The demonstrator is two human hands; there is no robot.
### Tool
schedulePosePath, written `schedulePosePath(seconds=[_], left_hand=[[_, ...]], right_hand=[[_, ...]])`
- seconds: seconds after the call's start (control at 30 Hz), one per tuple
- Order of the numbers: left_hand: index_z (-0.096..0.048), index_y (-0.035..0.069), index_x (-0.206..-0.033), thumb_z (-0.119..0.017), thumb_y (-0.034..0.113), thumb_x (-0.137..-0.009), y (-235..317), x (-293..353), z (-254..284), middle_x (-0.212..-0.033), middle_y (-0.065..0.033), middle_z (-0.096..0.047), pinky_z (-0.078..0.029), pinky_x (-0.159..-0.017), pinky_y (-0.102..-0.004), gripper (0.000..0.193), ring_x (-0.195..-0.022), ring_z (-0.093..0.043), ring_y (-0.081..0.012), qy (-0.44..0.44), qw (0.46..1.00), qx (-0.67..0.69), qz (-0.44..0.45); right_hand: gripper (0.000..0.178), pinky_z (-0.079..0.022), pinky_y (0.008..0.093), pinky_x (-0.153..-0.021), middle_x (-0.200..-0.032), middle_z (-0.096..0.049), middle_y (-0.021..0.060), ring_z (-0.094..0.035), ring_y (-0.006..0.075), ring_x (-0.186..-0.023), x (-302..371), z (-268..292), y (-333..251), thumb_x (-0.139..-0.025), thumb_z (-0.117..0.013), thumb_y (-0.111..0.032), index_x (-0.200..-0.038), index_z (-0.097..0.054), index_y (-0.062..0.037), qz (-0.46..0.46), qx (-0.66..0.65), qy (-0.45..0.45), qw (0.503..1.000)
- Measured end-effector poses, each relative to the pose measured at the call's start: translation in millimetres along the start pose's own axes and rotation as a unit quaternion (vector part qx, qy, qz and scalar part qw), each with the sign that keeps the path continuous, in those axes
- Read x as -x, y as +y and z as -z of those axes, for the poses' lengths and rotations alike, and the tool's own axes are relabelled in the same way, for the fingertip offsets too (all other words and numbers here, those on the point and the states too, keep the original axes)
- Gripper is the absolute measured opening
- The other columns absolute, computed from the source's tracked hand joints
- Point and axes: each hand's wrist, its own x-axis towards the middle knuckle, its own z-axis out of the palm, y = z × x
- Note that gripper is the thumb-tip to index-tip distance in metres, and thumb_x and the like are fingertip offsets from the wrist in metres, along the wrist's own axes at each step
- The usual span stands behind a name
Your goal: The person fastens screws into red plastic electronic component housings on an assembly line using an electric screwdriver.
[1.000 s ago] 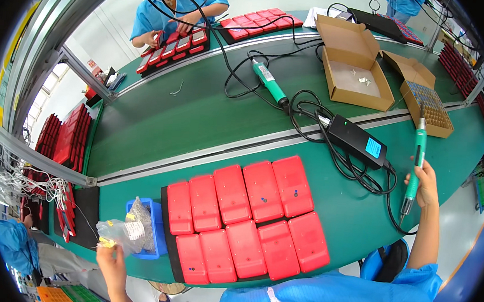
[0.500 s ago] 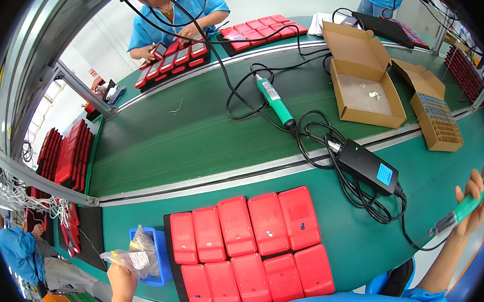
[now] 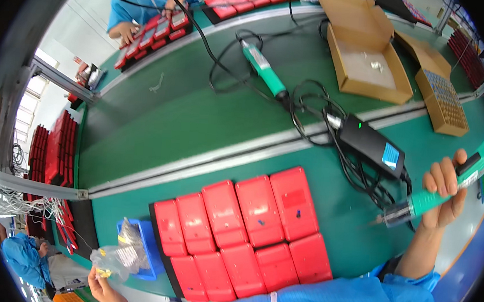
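Note:
My right hand (image 3: 446, 185) is wrapped round a green electric screwdriver (image 3: 479, 165), its bit pointing left above the bench. At the lower left, my left hand (image 3: 100, 288) pinches the end of a clear plastic bag (image 3: 112, 258) that has a yellow patch. The bag reaches over the edge of a blue bin (image 3: 156, 251), where another bag (image 3: 130, 236) with greyish contents lies. Between my hands, several red plastic housings (image 3: 223, 214) lie in two rows on a black mat (image 3: 163, 246). Small dark or shiny screws show on some of them.
Another green screwdriver (image 3: 264, 69) and a black power adapter (image 3: 371, 146) with coiled cables lie beyond the housings. An open cardboard box (image 3: 364, 86) and a box of small brass-coloured parts (image 3: 444, 103) stand at the right. A co-worker (image 3: 139, 9) handles red devices across the belt (image 3: 158, 139).
My right hand has moved the screwdriver left and nearer the red housings. My left hand has drawn the plastic bag a little left and down. The whole view has shifted slightly.

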Motion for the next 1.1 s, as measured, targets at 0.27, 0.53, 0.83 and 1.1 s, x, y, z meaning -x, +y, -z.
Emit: schedulePosePath(seconds=[0.27,0.53,0.83,1.1], left_hand=[[-0.056,-0.003,-0.091,-0.054,0.003,-0.079,-9.6,-24.2,-18.0,-0.093,-0.0167,-0.054,-0.038,-0.080,-0.0391,0.014,-0.088,-0.051,-0.0326,-0.182,0.888,-0.380,-0.184],[-0.055,-0.003,-0.092,-0.053,0.003,-0.079,13.1,-16.4,-22.7,-0.092,-0.0154,-0.055,-0.037,-0.082,-0.0408,0.015,-0.089,-0.050,-0.0339,-0.215,0.863,-0.405,-0.213],[-0.059,0.001,-0.092,-0.054,0.006,-0.079,12.7,-11.5,-25.2,-0.094,-0.0177,-0.058,-0.035,-0.084,-0.0445,0.014,-0.093,-0.050,-0.0379,-0.225,0.816,-0.464,-0.262],[-0.058,-0.002,-0.091,-0.049,-0.006,-0.068,4.9,-9.3,-16.1,-0.093,-0.0185,-0.057,-0.035,-0.084,-0.0427,0.024,-0.091,-0.050,-0.0363,-0.198,0.838,-0.438,-0.259]], right_hand=[[0.040,-0.035,0.0274,-0.069,-0.075,-0.042,0.0001,-0.041,0.0105,-0.070,-7.3,-9.6,17.7,-0.083,-0.059,-0.008,-0.114,-0.033,-0.0078,-0.007,0.011,0.014,1.000],[0.041,-0.040,0.0341,-0.079,-0.081,-0.043,-0.0008,-0.046,0.0106,-0.075,-1.4,-15.1,20.9,-0.087,-0.055,-0.016,-0.120,-0.032,-0.0087,-0.032,0.040,0.001,0.999],[0.043,-0.038,0.0391,-0.084,-0.082,-0.039,0.0010,-0.046,0.0129,-0.078,8.3,-16.1,15.1,-0.089,-0.049,-0.012,-0.125,-0.025,-0.0052,-0.034,0.033,-0.032,0.998],[0.040,-0.037,0.0343,-0.079,-0.081,-0.037,0.0017,-0.044,0.0135,-0.077,15.8,-24.2,4.9,-0.090,-0.046,-0.011,-0.123,-0.025,-0.0027,-0.030,0.070,-0.019,0.997]])
